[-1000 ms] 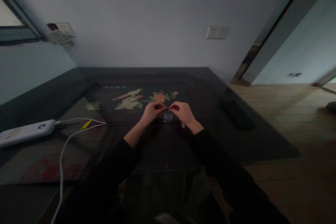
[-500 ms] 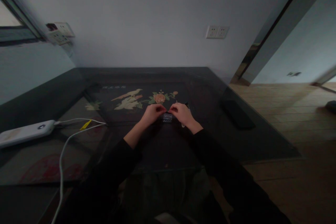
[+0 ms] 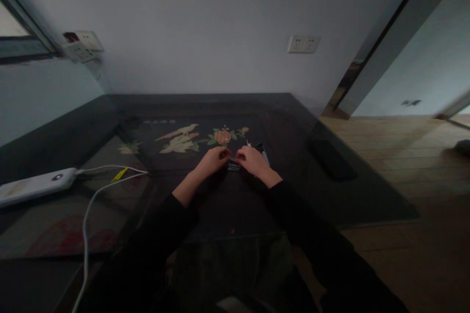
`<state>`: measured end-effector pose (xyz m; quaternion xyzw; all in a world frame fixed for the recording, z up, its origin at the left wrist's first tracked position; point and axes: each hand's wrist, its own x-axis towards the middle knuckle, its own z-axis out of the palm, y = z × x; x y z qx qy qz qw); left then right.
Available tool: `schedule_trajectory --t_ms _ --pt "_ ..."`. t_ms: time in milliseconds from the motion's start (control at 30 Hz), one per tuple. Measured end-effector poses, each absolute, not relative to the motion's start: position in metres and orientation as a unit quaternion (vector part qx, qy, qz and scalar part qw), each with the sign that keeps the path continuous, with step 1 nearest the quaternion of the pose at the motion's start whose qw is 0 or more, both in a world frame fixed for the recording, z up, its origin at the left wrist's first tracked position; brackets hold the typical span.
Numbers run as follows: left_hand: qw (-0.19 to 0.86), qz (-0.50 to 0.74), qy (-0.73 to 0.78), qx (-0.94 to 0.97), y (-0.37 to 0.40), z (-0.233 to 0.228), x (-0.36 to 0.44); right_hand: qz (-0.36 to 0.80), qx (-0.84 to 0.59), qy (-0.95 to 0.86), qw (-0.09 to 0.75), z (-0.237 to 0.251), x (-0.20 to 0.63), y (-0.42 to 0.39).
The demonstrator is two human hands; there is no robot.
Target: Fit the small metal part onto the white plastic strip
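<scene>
Near the middle of the dark table (image 3: 235,205), a small dark object with pale markings (image 3: 234,167) lies between my hands. My left hand (image 3: 215,158) is at its left, fingers pinched close to its far edge. From the right, my right hand (image 3: 252,159) also pinches at that far edge. Whatever is between the fingertips is too small and dark to make out. Just beyond and beside my right hand lies a slim pale-and-black item (image 3: 264,153), partly hidden by the hand.
A dark flat phone-like slab (image 3: 332,159) lies on the right of the table. On the left are a white power strip (image 3: 38,186) and a white cable (image 3: 86,234) with a yellow tag (image 3: 119,174). A wall with sockets (image 3: 304,44) rises behind.
Both hands have shifted slightly down toward the small dark object, and the fingertips are a little farther apart. More of the pale-and-black item by my right hand shows.
</scene>
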<state>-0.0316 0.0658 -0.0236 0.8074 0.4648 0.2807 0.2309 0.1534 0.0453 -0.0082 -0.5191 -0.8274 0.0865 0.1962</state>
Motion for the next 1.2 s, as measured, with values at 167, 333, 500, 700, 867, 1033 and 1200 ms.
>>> schedule_trajectory --t_ms 167,333,500,700,867,1033,1200 --pt "0.224 0.273 0.47 0.809 0.064 -0.024 -0.03 0.091 -0.514 -0.833 0.187 -0.01 0.153 0.045" --pt "0.209 0.274 0.47 0.813 0.063 -0.026 -0.026 0.089 -0.511 -0.835 0.182 -0.01 0.154 0.045" --pt "0.204 0.272 0.466 0.817 0.065 -0.031 -0.026 0.087 -0.513 -0.835 0.181 -0.009 0.154 0.044" --pt "0.196 0.256 0.467 0.823 0.065 -0.031 -0.025 0.097 -0.51 -0.833 0.191 -0.01 0.154 0.043" --pt "0.208 0.264 0.468 0.817 0.062 -0.026 -0.025 0.088 -0.514 -0.83 0.196 -0.01 0.158 0.047" --pt "0.214 0.26 0.469 0.816 0.06 -0.022 -0.025 0.077 -0.511 -0.835 0.187 -0.007 0.161 0.049" --pt "0.218 0.26 0.467 0.816 0.061 -0.023 -0.025 0.069 -0.512 -0.84 0.167 -0.006 0.161 0.047"
